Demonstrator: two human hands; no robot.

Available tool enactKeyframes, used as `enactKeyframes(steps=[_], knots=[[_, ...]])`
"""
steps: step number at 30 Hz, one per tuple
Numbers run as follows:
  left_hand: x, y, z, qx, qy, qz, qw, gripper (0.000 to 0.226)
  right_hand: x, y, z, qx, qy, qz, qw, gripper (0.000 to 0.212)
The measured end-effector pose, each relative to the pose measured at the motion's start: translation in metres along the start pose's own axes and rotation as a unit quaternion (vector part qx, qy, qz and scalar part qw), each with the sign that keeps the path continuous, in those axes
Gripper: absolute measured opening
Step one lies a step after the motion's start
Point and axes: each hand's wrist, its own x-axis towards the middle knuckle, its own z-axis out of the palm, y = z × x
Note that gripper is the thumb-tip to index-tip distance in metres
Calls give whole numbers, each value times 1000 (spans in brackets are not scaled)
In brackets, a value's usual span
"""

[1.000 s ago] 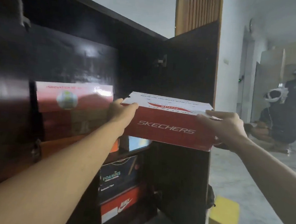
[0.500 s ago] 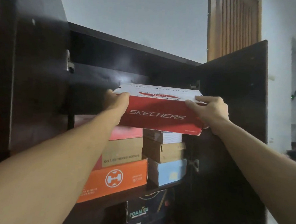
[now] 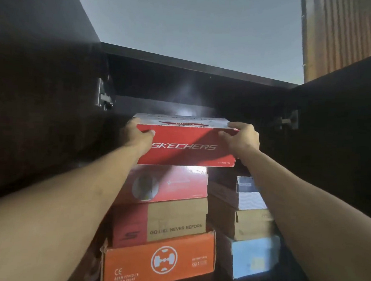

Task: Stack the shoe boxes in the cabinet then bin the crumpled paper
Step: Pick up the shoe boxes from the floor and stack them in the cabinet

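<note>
- The red Skechers box point(image 3: 188, 146) is up at the top of the left-hand stack in the cabinet point(image 3: 198, 65), sitting on or just above the red box point(image 3: 168, 186) beneath it; I can't tell if its full weight is down yet.
- The left hand point(image 3: 137, 135) grips the box's left end, thumb hooked over the front edge, the other fingers out of sight behind the end. The right hand point(image 3: 241, 137) grips the right end, fingers curled over the top front corner.
- Below it the left stack runs red box, tan-and-red box point(image 3: 175, 222), orange box point(image 3: 160, 260). To the right, a lower stack: a blue-and-white box point(image 3: 247, 196), a brown box point(image 3: 251, 224), a light blue box point(image 3: 253, 255).
- By my reckoning the stacking is well on, with this box nearly placed; it wants letting go.
- The crumpled paper and any bin are nowhere in view, so that half looks not yet done.
- Hard to make out: the dark inside of the cabinet behind the stacks, the shelf edge under the orange box, and whether more boxes wait outside the view.
</note>
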Motion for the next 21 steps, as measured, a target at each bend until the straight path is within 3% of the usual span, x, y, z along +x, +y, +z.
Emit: enactKeyframes(steps=[3,8,14,21], knots=[[14,-17,-5,74,-7,-10,997,81,11,3,29,-7,-21,-16,1000,53],[15,-39,-13,212,-30,29,976,102,14,15,66,-16,-68,-38,997,66],[4,-65,-7,436,-89,115,888,112,12,40,89,-88,-87,-73,990,72],[2,-73,-7,526,-134,110,833,116,13,54,99,-157,-149,-68,974,89]])
